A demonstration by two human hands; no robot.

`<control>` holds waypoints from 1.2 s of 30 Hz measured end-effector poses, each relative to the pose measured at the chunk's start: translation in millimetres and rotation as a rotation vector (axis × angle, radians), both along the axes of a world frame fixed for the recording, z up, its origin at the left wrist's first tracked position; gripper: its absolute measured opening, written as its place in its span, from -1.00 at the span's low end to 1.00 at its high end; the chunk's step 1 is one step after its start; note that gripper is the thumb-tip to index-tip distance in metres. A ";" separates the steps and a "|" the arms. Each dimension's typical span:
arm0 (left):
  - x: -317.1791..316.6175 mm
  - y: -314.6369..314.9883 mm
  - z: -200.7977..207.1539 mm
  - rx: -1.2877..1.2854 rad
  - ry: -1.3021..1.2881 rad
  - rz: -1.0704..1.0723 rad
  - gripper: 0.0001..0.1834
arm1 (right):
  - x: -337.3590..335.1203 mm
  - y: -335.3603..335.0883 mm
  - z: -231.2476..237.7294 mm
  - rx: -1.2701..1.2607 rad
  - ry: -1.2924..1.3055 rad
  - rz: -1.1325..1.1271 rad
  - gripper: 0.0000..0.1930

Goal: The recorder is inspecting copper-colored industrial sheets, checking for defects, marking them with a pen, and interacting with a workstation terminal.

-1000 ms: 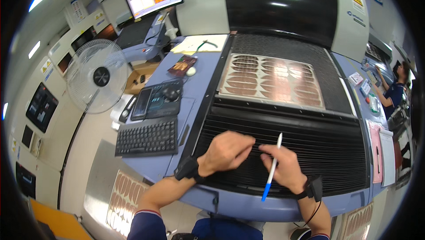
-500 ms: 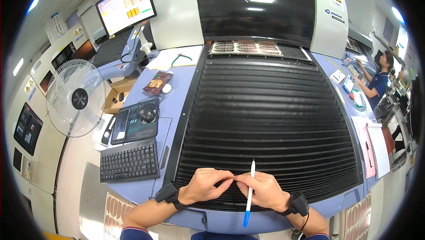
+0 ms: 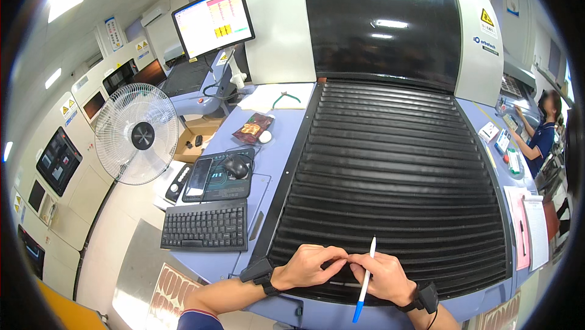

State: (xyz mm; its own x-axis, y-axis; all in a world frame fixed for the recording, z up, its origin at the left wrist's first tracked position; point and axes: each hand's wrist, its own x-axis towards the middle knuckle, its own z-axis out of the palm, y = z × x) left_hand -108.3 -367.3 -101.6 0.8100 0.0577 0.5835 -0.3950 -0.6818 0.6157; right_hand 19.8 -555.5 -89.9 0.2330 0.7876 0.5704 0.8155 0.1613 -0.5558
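My right hand (image 3: 388, 276) holds a white pen (image 3: 366, 279) with a blue end, its tip pointing away from me and the blue end toward me. Close on its left, my left hand (image 3: 309, 267) has thumb and finger pinched together. The fingertips of both hands meet; anything small between them cannot be made out. Both hands are over the near part of a black ribbed machine bed (image 3: 390, 165), and each wrist wears a black strapped device. Behind the bed stands a pale machine housing with a dark glossy cover (image 3: 384, 31).
On the left ledge are a keyboard (image 3: 205, 226), a mouse (image 3: 235, 166), a phone (image 3: 198, 177), a brown packet (image 3: 253, 129) and green-handled pliers (image 3: 285, 98). A fan (image 3: 137, 135) and monitor (image 3: 213, 20) stand beyond. Right: a notepad (image 3: 536, 232), pink sheet and another person (image 3: 539, 141).
The patterned panel at the far end of the bed has gone from sight under the dark cover. My view has shifted, moving the scene rightward. My hands keep the same pose.
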 end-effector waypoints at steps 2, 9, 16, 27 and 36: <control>1.9 -2.2 -0.9 -0.001 -0.003 -0.001 -0.83 | 1.6 -2.8 -1.1 -0.002 0.000 -0.006 -0.73; -0.8 7.8 -6.4 0.014 -0.072 0.048 -0.85 | -0.1 9.4 1.6 -0.062 -0.012 -0.011 -0.75; 23.6 0.9 -11.2 0.113 -0.254 0.100 -0.85 | -1.0 -1.1 4.9 -0.120 0.026 -0.144 -0.77; 27.5 -8.9 -29.3 0.126 -0.336 0.238 -0.84 | 6.5 -4.4 -18.7 -0.159 0.096 -0.223 -0.75; 18.6 -4.6 -21.4 0.055 -0.266 0.119 -0.81 | 6.3 -0.3 -23.7 -0.151 0.086 -0.222 -0.77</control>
State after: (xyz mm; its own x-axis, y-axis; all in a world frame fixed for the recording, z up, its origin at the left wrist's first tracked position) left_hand -89.7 -372.0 -123.1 0.6173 0.1055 0.7796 -0.4534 -0.7621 0.4621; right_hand 26.2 -555.8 -113.5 0.4516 0.7867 0.4209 0.7704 -0.1059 -0.6288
